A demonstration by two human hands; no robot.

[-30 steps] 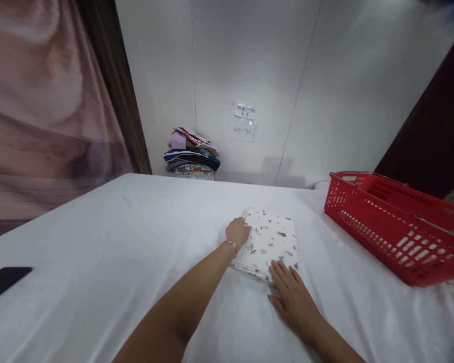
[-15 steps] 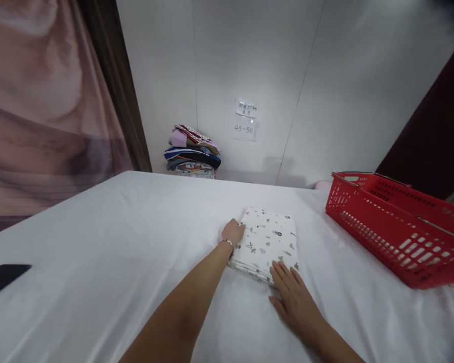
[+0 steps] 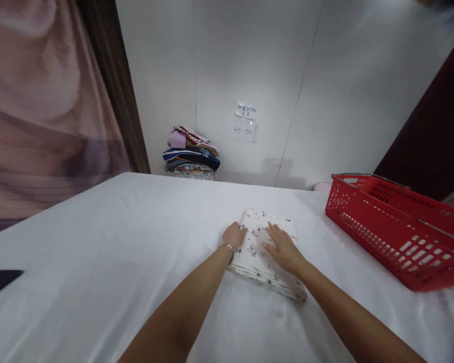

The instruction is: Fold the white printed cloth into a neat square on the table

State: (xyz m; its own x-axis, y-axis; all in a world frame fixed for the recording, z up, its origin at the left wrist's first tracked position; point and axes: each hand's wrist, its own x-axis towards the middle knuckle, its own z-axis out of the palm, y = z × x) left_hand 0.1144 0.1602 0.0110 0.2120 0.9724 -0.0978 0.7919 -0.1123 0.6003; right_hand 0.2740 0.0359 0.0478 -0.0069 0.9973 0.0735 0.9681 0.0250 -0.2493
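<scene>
A folded white cloth (image 3: 255, 264) with small animal and leaf prints lies in several layers in front of me. At its left edge is my left hand (image 3: 233, 235), wearing a bracelet at the wrist; the thumb rests on top and the other fingers are mostly hidden. The left hand looks closed on that edge. My right hand (image 3: 284, 248) lies flat across the upper right part of the cloth, fingers stretched out, palm down. The cloth's near edge shows stacked folds, lowest at the right corner.
The cloth sits on a white-covered table (image 3: 117, 252). To the right stands a red plastic basket (image 3: 378, 222) with metal handles. A dark flat object (image 3: 2, 282) lies at the left edge. Behind the table are stacked folded textiles (image 3: 192, 154) and wall labels (image 3: 244, 132).
My right hand has moved from the near right corner up onto the middle of the cloth. The near right corner now shows uncovered. My left hand has stayed at the left edge.
</scene>
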